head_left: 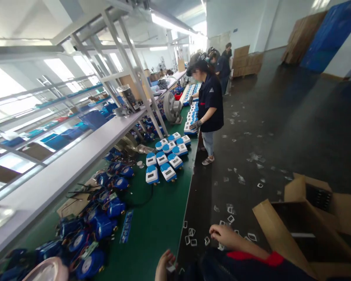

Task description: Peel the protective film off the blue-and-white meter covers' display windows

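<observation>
Head — left hand (165, 264) near green bench (152, 230)

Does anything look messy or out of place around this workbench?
Yes, the floor: small white frames and pale scraps lie strewn beside the green bench, looking dropped or discarded. On the bench, blue units lie jumbled at different angles, while white-and-blue units sit grouped more neatly.

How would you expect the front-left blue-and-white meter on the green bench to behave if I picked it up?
The front-left blue-and-white meter should feel stiff, as its moulded casing holds crisp edges. It may be heavy for its size, given the brass-coloured fitting at its lower edge. Its smooth casing could be slightly slippery on the green bench.
</observation>
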### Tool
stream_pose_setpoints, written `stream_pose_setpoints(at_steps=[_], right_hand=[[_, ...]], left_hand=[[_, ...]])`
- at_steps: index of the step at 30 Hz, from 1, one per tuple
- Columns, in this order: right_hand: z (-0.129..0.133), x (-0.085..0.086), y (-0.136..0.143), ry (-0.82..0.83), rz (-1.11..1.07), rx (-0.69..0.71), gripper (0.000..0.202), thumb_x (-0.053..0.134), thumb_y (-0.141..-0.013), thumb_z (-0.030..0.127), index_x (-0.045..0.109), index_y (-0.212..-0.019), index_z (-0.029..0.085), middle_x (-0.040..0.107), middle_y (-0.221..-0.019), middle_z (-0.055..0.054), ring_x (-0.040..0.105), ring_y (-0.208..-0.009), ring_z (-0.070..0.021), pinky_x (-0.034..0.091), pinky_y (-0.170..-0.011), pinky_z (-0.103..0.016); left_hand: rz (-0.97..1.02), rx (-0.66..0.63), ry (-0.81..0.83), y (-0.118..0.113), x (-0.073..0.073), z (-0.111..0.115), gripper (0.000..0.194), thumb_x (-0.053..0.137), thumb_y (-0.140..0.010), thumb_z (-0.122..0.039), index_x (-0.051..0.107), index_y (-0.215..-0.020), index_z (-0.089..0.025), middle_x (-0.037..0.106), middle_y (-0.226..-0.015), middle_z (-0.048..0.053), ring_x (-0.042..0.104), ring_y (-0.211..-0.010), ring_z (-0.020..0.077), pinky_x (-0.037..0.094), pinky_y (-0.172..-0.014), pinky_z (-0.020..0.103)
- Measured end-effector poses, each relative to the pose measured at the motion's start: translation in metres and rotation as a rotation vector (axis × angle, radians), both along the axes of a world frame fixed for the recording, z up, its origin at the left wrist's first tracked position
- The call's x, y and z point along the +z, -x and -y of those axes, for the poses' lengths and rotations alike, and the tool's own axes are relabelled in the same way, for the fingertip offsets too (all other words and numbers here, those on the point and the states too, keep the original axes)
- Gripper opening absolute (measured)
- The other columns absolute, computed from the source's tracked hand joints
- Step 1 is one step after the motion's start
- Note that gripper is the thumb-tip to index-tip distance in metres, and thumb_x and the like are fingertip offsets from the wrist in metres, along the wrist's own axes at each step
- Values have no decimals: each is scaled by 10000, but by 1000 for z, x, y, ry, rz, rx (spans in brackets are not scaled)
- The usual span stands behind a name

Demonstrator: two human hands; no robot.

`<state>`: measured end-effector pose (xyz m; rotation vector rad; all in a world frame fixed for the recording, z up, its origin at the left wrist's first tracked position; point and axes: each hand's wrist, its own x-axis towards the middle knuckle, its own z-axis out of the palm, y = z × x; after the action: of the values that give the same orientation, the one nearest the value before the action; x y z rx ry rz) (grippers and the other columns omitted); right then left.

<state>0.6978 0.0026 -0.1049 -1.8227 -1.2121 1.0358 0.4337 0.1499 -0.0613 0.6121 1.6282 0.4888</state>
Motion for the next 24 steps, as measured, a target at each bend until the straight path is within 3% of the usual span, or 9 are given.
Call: stream_pose_setpoints(at_steps=[3, 6, 10, 13, 16, 20, 24], right_hand=[[15, 2, -94, 10, -66, -110, 230, 456, -766, 271, 649, -888, 235, 709, -835, -42, 659, -828, -218, 458, -743, -298], [20, 6, -194, 34, -77, -162, 251, 459, -792, 301, 644, -931, 204, 708, -877, -50, 655, -850, -211, 457, -787, -297], [-12, 26, -326, 5, -56, -197, 287, 470, -817, 324, 636, -1000, 178, 706, -924, -69, 652, -854, -201, 458, -807, -299], [-68, 51, -418, -56, -31, -204, 284, 503, -815, 320, 641, -1015, 174, 704, -951, -75, 645, -873, -203, 454, -821, -303], [-146, 76, -503, -131, 24, -192, 271, 553, -797, 321, 665, -996, 174, 703, -941, -69, 632, -871, -208, 447, -828, -305], [-262, 106, -607, -227, 188, -142, 250, 558, -807, 327, 686, -964, 180, 700, -907, -52, 615, -834, -197, 434, -815, -287], [-373, 132, -698, -207, 329, -143, 221, 540, -834, 307, 691, -922, 172, 695, -882, -58, 608, -814, -197, 419, -800, -279]], left_hand=[[194, -34, 30, -111, 13, -6, 269, 679, -589, -257, 555, -826, -285, 635, -852, 56, 611, -1062, 271, 557, -706, 328], [358, -123, 50, -214, 20, -16, 297, 669, -679, -183, 566, -953, -232, 625, -952, 60, 646, -967, 251, 569, -752, 360], [502, -221, 55, -334, 28, -42, 304, 654, -748, -184, 553, -1034, -189, 605, -964, 64, 659, -849, 207, 570, -698, 338], [570, -233, 21, -411, 34, -74, 299, 659, -759, -188, 551, -1037, -176, 600, -951, 60, 653, -817, 186, 554, -631, 283], [649, -200, -9, -483, 35, -119, 298, 672, -761, -211, 551, -1030, -167, 604, -956, 68, 648, -823, 183, 551, -642, 281], [703, -107, -5, -583, 21, -198, 250, 664, -776, -235, 554, -984, -151, 604, -964, 81, 639, -799, 169, 551, -656, 284], [702, 5, 29, -690, 5, -290, 220, 656, -785, -273, 541, -923, -146, 585, -899, 64, 616, -748, 147, 549, -659, 288]])
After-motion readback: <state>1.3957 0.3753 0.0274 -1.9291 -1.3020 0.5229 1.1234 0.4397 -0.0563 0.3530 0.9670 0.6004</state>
